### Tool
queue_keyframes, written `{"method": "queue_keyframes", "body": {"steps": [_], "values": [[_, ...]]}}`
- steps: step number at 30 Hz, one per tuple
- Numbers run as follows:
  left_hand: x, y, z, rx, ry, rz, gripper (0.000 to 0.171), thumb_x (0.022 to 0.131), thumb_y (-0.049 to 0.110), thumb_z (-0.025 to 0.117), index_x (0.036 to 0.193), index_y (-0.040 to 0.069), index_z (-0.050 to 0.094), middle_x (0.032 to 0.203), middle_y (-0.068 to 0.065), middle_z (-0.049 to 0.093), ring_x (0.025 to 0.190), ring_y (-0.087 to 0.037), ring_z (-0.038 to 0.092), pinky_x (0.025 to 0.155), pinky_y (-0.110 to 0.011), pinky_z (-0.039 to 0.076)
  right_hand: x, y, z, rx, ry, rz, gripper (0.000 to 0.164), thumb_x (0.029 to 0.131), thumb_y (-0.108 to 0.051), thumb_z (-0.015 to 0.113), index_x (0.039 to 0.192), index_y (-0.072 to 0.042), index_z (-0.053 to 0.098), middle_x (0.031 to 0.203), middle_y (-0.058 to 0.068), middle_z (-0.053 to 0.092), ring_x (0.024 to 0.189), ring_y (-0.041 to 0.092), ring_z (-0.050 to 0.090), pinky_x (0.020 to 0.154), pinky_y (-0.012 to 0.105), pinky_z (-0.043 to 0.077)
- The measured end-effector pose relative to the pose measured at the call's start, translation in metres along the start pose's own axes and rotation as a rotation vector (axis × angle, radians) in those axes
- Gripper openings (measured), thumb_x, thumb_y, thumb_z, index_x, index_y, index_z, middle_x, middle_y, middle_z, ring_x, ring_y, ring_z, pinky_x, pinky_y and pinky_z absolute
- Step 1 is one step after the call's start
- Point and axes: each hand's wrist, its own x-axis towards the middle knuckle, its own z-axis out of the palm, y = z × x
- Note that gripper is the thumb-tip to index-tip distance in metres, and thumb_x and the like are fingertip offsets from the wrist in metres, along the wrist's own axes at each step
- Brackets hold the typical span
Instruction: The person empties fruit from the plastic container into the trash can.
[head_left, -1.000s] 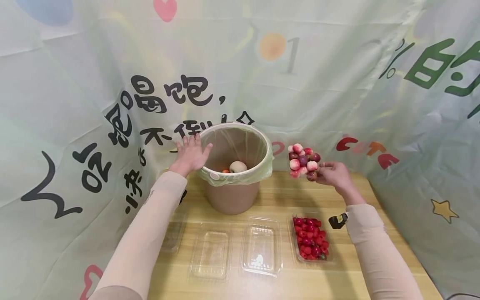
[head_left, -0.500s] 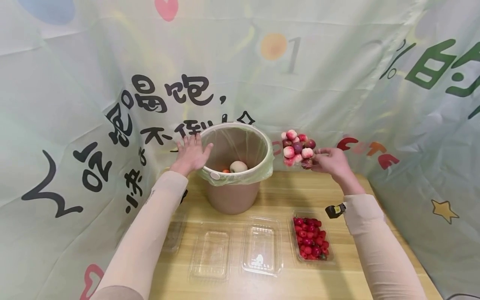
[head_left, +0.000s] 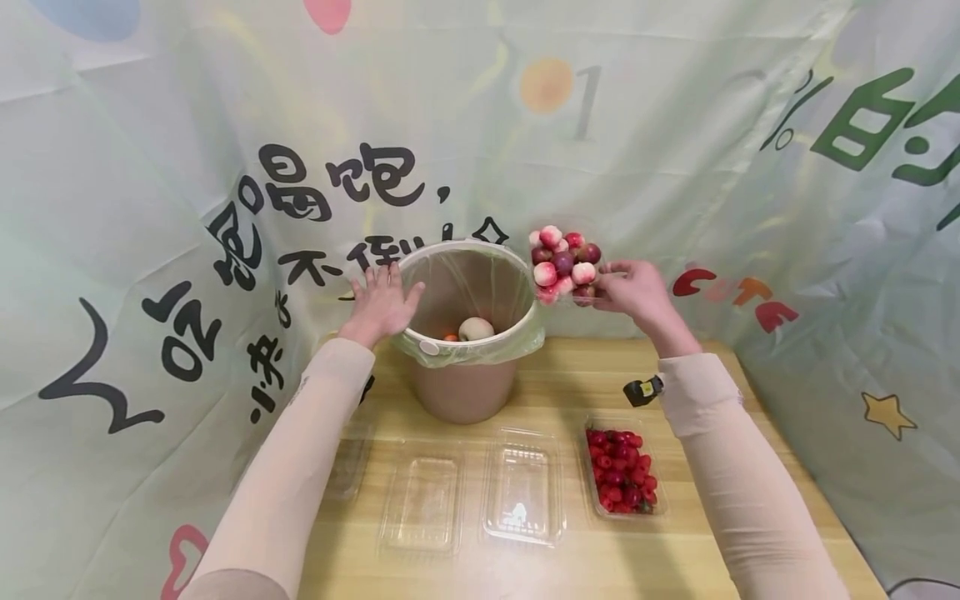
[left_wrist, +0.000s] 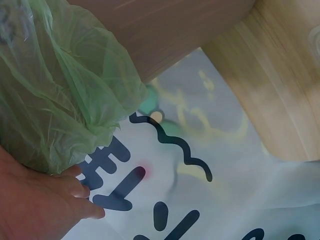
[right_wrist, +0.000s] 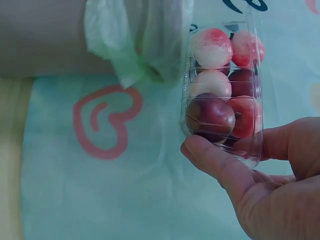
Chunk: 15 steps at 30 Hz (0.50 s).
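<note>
Grasps a clear box of fruit high in the right hand, two o'clock of the bin, likely to clear it, and spreads the left hand at nine, perhaps for steadying.

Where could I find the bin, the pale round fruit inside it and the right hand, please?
Bin (head_left: 462, 396): head view, outer front wall.
Pale round fruit (head_left: 476, 329): head view, visible top.
Right hand (head_left: 641, 295): head view, its middle.
</note>
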Motion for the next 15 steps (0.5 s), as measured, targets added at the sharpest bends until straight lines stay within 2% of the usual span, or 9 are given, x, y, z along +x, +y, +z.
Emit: {"method": "queue_keyframes", "body": {"steps": [7,12,15], "values": [[-0.001,-0.002,0.000,-0.003,-0.008,-0.006,0.088,0.109,0.061,0.016,0.166,-0.006,0.009,0.172,-0.033,0.011,0.160,-0.055,0.006,0.127,-0.074,-0.001,0.010,-0.019,0.018,-0.014,0.029,-0.057,0.045,0.106,-0.014,0.051,0.145,0.007,0.055,0.137,0.028,0.062,0.081,0.002,0.071,0.081,0.023,0.063],[0.000,-0.001,0.000,0.001,-0.013,-0.008,0.088,0.109,0.061,0.015,0.166,-0.005,0.008,0.173,-0.032,0.011,0.160,-0.055,0.005,0.127,-0.073,-0.002,0.018,-0.029,0.031,0.003,0.043,-0.077,0.043,0.103,-0.010,0.052,0.141,0.009,0.058,0.134,0.029,0.063,0.074,0.000,0.070,0.075,0.019,0.063],[0.001,-0.002,0.000,-0.003,-0.005,-0.003,0.088,0.109,0.061,0.016,0.166,-0.006,0.008,0.172,-0.033,0.012,0.160,-0.055,0.006,0.127,-0.074,-0.001,0.022,-0.032,0.039,-0.025,0.063,-0.098,0.042,0.102,-0.010,0.053,0.139,0.008,0.060,0.130,0.029,0.066,0.072,0.001,0.069,0.070,0.017,0.062]]}}
